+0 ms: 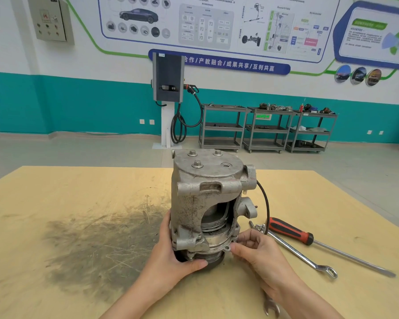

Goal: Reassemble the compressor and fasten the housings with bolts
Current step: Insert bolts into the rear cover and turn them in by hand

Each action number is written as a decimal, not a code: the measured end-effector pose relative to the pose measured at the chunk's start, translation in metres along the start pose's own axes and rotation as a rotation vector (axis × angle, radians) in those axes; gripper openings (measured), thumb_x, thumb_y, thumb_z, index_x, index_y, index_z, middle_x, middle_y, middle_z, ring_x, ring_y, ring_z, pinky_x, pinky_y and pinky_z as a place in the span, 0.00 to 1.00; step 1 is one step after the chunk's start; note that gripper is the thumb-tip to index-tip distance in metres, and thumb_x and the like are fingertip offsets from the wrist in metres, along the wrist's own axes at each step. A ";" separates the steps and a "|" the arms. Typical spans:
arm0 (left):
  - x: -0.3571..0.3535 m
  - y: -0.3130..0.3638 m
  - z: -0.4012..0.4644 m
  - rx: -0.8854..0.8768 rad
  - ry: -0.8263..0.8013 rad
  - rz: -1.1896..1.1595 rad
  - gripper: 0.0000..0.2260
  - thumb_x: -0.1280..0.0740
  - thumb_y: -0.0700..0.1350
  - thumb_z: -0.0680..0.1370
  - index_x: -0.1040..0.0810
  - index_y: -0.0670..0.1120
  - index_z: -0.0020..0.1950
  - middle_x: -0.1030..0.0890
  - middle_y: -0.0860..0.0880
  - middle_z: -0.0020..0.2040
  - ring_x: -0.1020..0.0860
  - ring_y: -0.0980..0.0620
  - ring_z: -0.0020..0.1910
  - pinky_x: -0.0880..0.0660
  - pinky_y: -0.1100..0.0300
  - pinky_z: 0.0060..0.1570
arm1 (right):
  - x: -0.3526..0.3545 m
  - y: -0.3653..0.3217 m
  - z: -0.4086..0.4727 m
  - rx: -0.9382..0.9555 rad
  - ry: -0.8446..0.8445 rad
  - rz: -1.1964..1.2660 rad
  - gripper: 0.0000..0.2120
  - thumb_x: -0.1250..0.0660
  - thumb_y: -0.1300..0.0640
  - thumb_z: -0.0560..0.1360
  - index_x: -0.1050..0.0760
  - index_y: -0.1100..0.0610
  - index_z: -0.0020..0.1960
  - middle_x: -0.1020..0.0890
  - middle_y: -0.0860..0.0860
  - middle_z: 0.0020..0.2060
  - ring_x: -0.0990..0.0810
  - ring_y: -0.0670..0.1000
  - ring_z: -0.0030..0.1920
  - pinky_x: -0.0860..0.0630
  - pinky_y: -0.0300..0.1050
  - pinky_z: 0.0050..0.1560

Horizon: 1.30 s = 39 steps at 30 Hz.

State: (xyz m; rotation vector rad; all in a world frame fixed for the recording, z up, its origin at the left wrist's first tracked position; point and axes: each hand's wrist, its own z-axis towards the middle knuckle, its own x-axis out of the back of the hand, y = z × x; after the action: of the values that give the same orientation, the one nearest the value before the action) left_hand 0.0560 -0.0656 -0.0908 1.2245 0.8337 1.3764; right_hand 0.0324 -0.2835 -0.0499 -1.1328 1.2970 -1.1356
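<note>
The compressor (207,203) stood upright mid-table (78,192), its base gripped by the left hand (171,252) while the right hand (251,247) pinched at the lower flange, where steadying the body and seating the bolt squarely seemed wise.
</note>
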 end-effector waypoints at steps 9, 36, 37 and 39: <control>0.001 0.004 -0.002 0.012 -0.003 -0.012 0.57 0.19 0.64 0.52 0.53 0.71 0.70 0.26 0.72 0.62 0.31 0.80 0.59 0.37 0.84 0.51 | 0.005 -0.002 -0.004 0.003 -0.090 0.060 0.10 0.34 0.74 0.74 0.28 0.66 0.53 0.18 0.56 0.32 0.20 0.50 0.33 0.22 0.41 0.38; 0.001 0.003 -0.002 -0.001 0.007 0.003 0.59 0.19 0.59 0.56 0.54 0.62 0.77 0.29 0.70 0.63 0.33 0.82 0.58 0.37 0.85 0.50 | 0.002 0.007 -0.002 0.045 -0.083 0.071 0.15 0.30 0.70 0.71 0.27 0.65 0.56 0.18 0.56 0.35 0.18 0.52 0.36 0.21 0.42 0.41; 0.001 0.003 -0.002 0.001 0.006 0.004 0.60 0.19 0.58 0.56 0.55 0.62 0.77 0.30 0.70 0.63 0.34 0.82 0.57 0.38 0.85 0.50 | 0.001 0.007 -0.001 0.040 -0.079 0.077 0.16 0.29 0.71 0.71 0.28 0.64 0.56 0.19 0.55 0.34 0.18 0.52 0.36 0.20 0.43 0.43; 0.001 0.003 -0.002 0.003 0.004 0.002 0.60 0.19 0.59 0.56 0.54 0.61 0.78 0.30 0.71 0.64 0.34 0.82 0.57 0.37 0.85 0.51 | 0.000 0.008 0.000 0.044 -0.063 0.057 0.16 0.29 0.72 0.71 0.29 0.64 0.55 0.20 0.53 0.31 0.18 0.52 0.36 0.20 0.44 0.44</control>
State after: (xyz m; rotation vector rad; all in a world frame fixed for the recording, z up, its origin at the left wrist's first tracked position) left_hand 0.0533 -0.0651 -0.0883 1.2253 0.8379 1.3797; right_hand 0.0318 -0.2824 -0.0578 -1.0847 1.2427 -1.0732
